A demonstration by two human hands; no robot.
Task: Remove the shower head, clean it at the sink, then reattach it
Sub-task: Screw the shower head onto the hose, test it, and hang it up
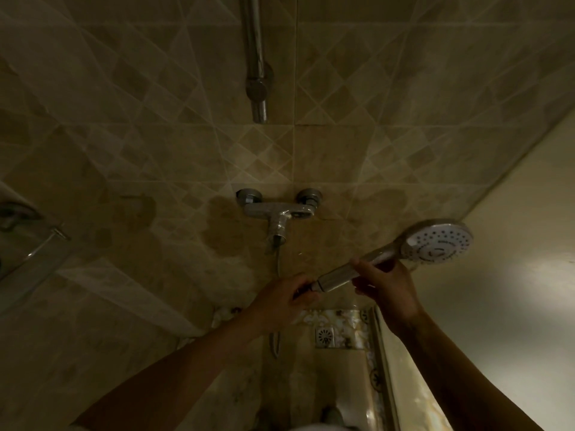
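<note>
Head view looked down a tiled wall [140, 150], dim and stained with damp patches, with a chrome rail [255, 57] running up it and a mixer [278, 213] fixed below. Lower down lay the shower floor with its drain [325, 336]. In front of the wall, right of the mixer, the shower head [435, 245] was held off its rail, face tilted toward the camera, handle sloping down to the left. The right hand [384, 286] was wrapped around the handle, fingers closed on it. The left hand [284, 295] was curled shut at the handle's base, pinching what looked like the hose nut [311, 287]; the hose [279, 262] itself hung thin and dark from the mixer. Judging by this grip, the joint was being unscrewed. Wet chrome could slip in either hand, and once the thread let go the head might drop onto the tiles. Twisting the handle instead of the nut could kink the hose, and a small washer inside could fall toward the drain.
</note>
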